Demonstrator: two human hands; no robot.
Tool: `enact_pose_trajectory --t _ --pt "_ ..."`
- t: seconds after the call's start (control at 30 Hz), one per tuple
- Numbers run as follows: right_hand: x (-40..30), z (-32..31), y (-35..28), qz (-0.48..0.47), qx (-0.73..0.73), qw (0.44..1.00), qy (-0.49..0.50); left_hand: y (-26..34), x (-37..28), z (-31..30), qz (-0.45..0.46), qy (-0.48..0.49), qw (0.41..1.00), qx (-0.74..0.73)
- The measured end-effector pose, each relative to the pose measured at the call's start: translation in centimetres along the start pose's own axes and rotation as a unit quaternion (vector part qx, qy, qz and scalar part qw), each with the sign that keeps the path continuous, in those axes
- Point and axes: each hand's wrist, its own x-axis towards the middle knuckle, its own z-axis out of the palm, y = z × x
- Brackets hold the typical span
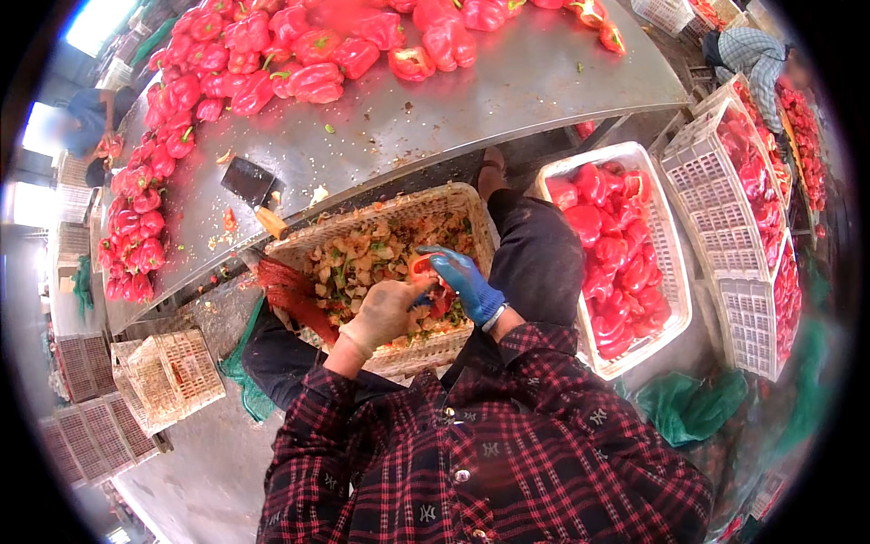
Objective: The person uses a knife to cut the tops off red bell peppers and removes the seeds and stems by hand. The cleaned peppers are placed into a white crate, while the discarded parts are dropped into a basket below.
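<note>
My right hand (469,285), in a blue coated glove, holds a cut-open red bell pepper (421,264) over a plastic crate. My left hand (387,309), in a thin pale glove, is at the pepper with its fingers curled in. Something small and blue shows by its fingertips; whether it is a tool or part of the other glove I cannot tell. Below both hands, the dirty white crate (380,204) between my legs holds pale pepper cores, seeds and green stems (353,248). A cleaver (250,182) with a wooden handle lies at the metal table's near edge.
Whole red bell peppers (306,47) are heaped across the metal table (435,126). On my right stands a white crate (680,306) of red peppers, with stacked filled crates (714,183) beyond. A red fibrous bundle (292,292) hangs by my left knee. Two people work farther off.
</note>
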Motion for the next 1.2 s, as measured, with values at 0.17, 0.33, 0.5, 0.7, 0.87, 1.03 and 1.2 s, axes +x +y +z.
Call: enact_pose_trajectory --t 0.17,0.33,0.5,0.7,0.87,1.03,1.2 --pt "0.5 -0.9 3.1 -0.003 -0.05 0.998 -0.032 -0.7 0.1 1.8 -0.004 -0.09 0.996 -0.009" --pt "0.0 -1.1 1.1 0.001 0.099 0.995 -0.008 0.6 -1.1 4.0 -0.178 0.103 0.969 -0.134" --pt "-0.6 0.4 -0.3 0.023 0.343 0.939 -0.03 -7.4 -5.9 9.1 -0.33 0.267 0.885 -0.191" --pt "-3.3 -0.4 -3.7 -0.292 -0.056 0.954 0.029 -5.0 -5.7 -0.3 -0.261 0.159 0.952 -0.025" --pt "-13.6 -3.4 -13.9 -0.303 -0.072 0.944 0.108 -9.2 -5.6 1.0 -0.237 0.197 0.947 -0.088" --pt "-19.6 -14.8 -11.9 -0.274 -0.413 0.717 0.49 -5.6 -2.0 1.6 -0.197 0.124 0.973 0.004" --pt "-24.4 -28.9 -0.5 0.042 -0.549 0.654 0.519 -1.8 0.7 2.0 -0.199 0.037 0.971 0.13"
